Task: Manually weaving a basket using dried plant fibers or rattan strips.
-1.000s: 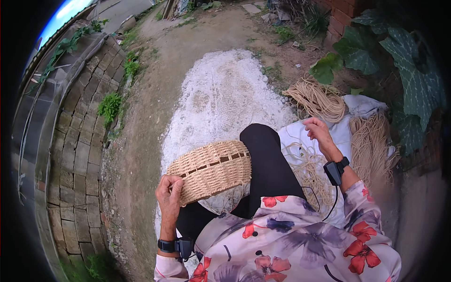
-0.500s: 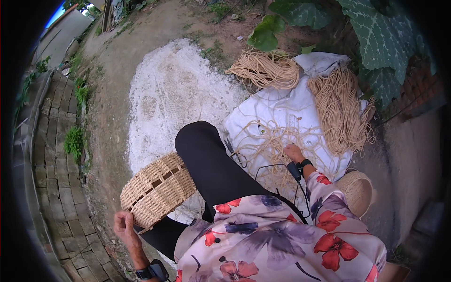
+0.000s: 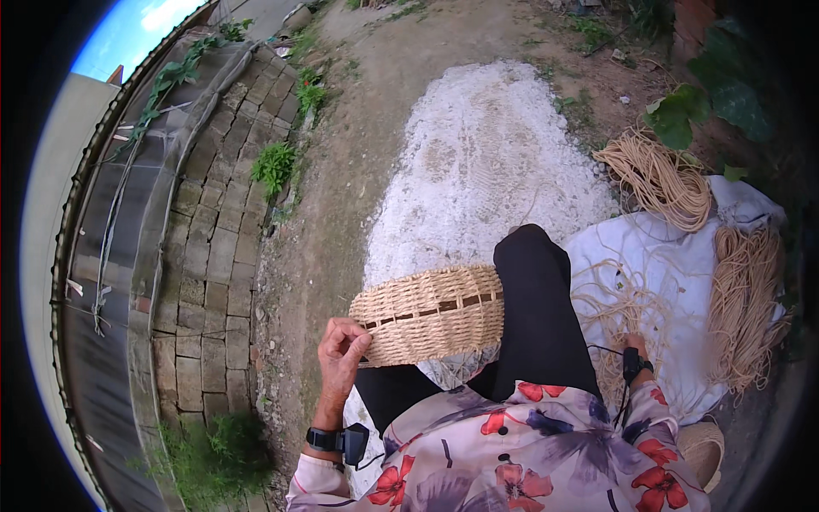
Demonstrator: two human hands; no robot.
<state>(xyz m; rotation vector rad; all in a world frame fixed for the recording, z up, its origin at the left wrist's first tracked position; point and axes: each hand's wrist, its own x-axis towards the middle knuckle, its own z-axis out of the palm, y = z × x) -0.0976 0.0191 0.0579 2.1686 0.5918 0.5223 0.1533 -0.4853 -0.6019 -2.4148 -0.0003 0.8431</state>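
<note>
Left hand (image 3: pixel 341 354) has its fingers curled around the rim of a woven basket (image 3: pixel 431 314), which rests on the person's lap. Right hand (image 3: pixel 634 345) is down in loose straw strands (image 3: pixel 618 311) on a white cloth (image 3: pixel 661 256); can't tell its grip.

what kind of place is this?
Likely an outdoor yard used for basket weaving: bare dirt ground, an old grey brick wall, bundles of tan straw cord on a white cloth.
</note>
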